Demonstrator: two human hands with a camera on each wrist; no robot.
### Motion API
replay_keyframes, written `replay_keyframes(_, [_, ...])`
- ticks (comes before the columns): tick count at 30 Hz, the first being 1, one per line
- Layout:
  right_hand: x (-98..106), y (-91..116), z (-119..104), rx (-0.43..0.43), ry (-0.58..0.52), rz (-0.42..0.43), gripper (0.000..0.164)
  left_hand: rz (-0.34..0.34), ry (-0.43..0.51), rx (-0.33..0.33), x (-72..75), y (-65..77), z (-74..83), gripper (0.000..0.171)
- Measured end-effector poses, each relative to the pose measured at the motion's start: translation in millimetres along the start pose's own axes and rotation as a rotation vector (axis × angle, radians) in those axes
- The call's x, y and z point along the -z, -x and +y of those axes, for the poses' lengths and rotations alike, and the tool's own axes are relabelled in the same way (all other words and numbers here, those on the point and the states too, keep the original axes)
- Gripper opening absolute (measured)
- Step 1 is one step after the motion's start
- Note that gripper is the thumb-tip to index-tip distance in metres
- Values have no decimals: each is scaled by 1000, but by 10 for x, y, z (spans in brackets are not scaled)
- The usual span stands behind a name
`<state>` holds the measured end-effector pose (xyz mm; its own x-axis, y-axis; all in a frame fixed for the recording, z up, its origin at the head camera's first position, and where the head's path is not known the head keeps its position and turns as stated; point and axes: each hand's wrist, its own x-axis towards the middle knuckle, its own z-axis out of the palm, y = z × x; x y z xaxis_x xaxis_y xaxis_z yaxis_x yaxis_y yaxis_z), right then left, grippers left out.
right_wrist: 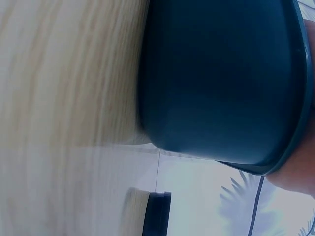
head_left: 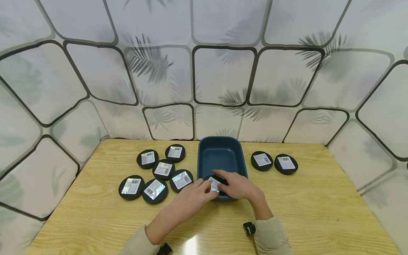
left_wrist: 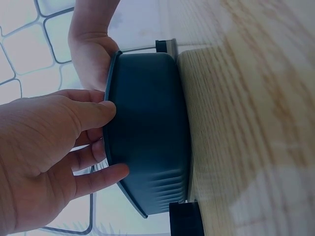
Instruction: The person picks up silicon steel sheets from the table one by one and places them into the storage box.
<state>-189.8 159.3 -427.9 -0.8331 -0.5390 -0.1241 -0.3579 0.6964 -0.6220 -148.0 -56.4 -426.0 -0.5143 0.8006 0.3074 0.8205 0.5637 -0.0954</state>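
Note:
A black round disc (head_left: 214, 184) with a silver barcode label sits at the near end of a dark blue rectangular bin (head_left: 220, 158), partly covered by fingers. My left hand (head_left: 191, 200) grips the disc from the left; in the left wrist view that hand (left_wrist: 49, 147) overlaps the bin's rim, thumb and little finger showing in front of the outer wall. From the right, my right hand (head_left: 237, 185) holds the same disc, its thumb over the label. The right wrist view shows mostly the bin's outer wall (right_wrist: 221, 83), so the right fingertips are hidden there.
Several similar labelled black discs lie left of the bin, the closest being one disc (head_left: 181, 180) beside my left hand. Two more, a disc (head_left: 261, 160) and its neighbour (head_left: 285, 164), lie to the right. Behind the wooden table (head_left: 318, 212) hangs a patterned curtain (head_left: 223, 78).

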Motion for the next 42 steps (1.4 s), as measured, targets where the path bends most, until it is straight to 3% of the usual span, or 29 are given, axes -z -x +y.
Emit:
replay_keyframes(9, [-9, -10, 4, -16, 5, 24, 52, -6, 0, 3, 4, 2, 1, 22])
replay_keyframes(20, [-22, -27, -1, -62, 29, 40, 53, 50, -44, -9, -14, 8, 16, 18])
replay_keyframes(29, [-39, -42, -8, -93, 8, 60, 51, 57, -46, -10, -23, 10, 15, 17])
replay_keyframes(42, [12, -6, -72, -29, -77, 138, 43, 11, -44, 9, -12, 2, 19, 19])
